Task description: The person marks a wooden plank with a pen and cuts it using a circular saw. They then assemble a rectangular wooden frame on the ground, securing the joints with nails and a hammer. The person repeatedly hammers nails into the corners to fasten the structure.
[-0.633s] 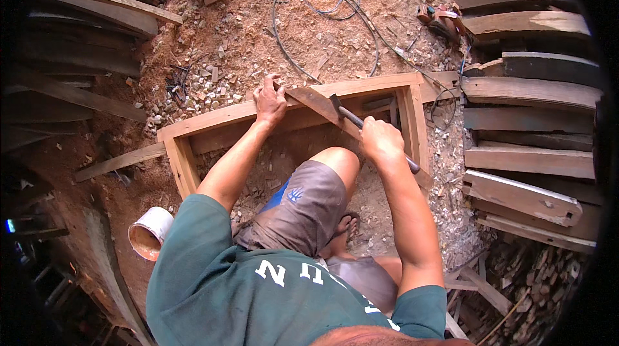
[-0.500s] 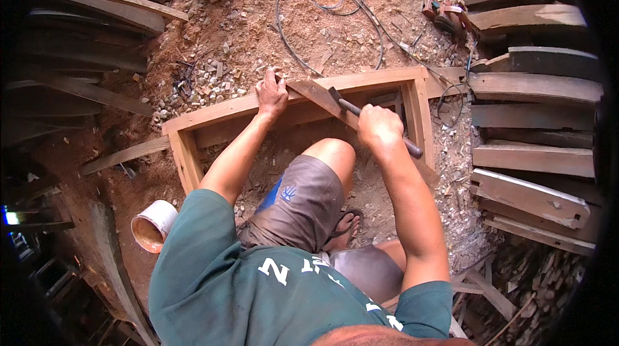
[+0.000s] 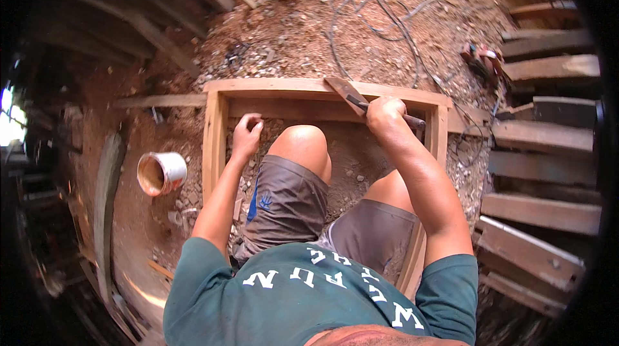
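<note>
A wooden frame (image 3: 284, 86) lies around my bent legs. My right hand (image 3: 385, 114) grips a hammer (image 3: 414, 120) by its handle, over the right part of the frame's far rail. Its dark head rests against or just above a brown wooden strip (image 3: 340, 87), which lies slantwise across that rail. Whether they touch, I cannot tell. My left hand (image 3: 247, 136) is raised inside the frame near its left side, with its fingers bent in toward the thumb. Anything held in those fingers is too small or hidden to make out.
A white bucket (image 3: 171, 172) tips on the dirt to the left. Curved planks (image 3: 548, 136) are stacked at the right. Cables (image 3: 409, 43) loop over the chip-strewn ground beyond the frame, near a red power tool (image 3: 482, 59). A long beam (image 3: 108, 211) lies far left.
My left hand has come off the far rail and drawn back inside the frame. The hammer remains in my right hand. The view has shifted and turned.
</note>
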Motion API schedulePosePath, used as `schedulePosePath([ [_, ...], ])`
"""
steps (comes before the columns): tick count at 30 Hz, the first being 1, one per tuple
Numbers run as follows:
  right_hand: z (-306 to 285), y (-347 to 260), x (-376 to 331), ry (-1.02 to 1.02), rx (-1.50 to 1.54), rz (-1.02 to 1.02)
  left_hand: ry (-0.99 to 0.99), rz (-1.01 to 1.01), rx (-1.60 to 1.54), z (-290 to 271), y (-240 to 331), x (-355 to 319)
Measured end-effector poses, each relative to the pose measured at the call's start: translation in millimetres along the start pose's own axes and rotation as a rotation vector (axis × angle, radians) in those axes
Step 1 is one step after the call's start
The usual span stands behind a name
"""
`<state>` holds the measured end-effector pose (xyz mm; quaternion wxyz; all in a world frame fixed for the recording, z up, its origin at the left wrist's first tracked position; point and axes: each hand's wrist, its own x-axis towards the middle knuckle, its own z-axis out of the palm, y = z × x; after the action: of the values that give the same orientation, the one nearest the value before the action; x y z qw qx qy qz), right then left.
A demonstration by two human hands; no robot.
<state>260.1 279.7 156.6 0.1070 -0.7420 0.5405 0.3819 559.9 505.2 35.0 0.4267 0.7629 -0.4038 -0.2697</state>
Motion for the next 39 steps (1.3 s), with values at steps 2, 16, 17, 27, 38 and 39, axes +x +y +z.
schedulePosePath([
  [2, 4.3, -10.4, 5.0, 0.037, -0.044, -0.007, 0.088, -0.103, 0.007, -38.0, -45.6, -59.2],
  [16, 2.1, 15.3, 14.0, 0.258, -0.472, -0.357, 0.293, -0.642, 0.200, -182.7, -54.6, -341.3],
  [17, -5.5, 6.7, -3.4, 0.224, -0.511, -0.409, 0.337, -0.654, 0.201, -195.1, -57.4, -358.6],
  [27, 14.9, 38.7, 77.0, 0.331, -0.682, -0.548, 0.457, -0.081, 0.210, -275.1, 114.2, -261.3],
  [38, 14.0, -30.2, -1.3, 0.366, -0.848, -0.415, 0.110, -0.134, 0.018, -149.2, 131.9, -231.4],
  [39, 11.7, -32.3, -1.0, 0.379, -0.855, -0.406, 0.006, -0.144, 0.037, -141.4, 123.6, -228.6],
])
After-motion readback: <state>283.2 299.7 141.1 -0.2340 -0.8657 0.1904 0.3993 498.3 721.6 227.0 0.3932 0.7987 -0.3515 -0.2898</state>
